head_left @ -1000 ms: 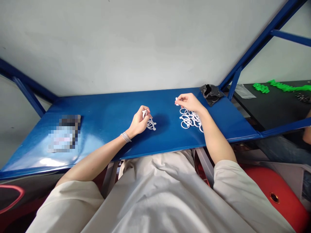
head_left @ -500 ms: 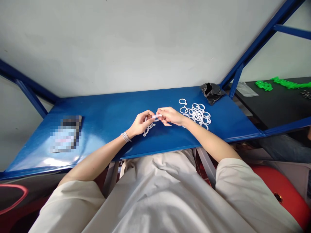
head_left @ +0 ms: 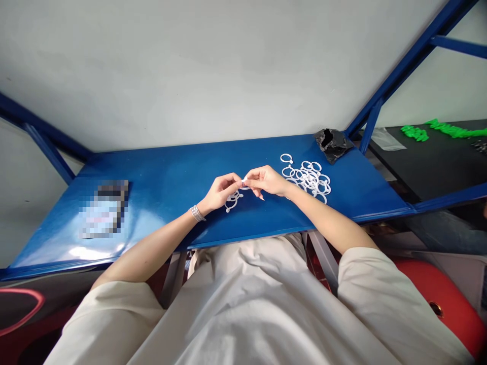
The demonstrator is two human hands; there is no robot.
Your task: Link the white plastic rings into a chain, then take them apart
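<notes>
Over the blue table (head_left: 167, 170), my left hand (head_left: 221, 191) and my right hand (head_left: 266, 180) meet with their fingertips pinched on one white plastic ring (head_left: 246, 188). Much of this ring is hidden behind the fingers. Below the left fingers hang more linked white rings (head_left: 230, 205), each with a small round knob; how they join inside the hand is hidden. A loose pile of similar white rings (head_left: 310, 177) lies just beyond my right wrist.
At the back right corner sits a crumpled black plastic bag (head_left: 332, 145), its mouth gaping. A blurred-out flat item (head_left: 104, 210) lies at the left. Blue frame bars (head_left: 369, 124) rise at the side; beyond is a dark table with green pieces (head_left: 414, 133).
My right hand has come slightly closer to the left, and the fingertips now nearly touch around the ring. The hanging rings have swung a little. The pile is unchanged.
</notes>
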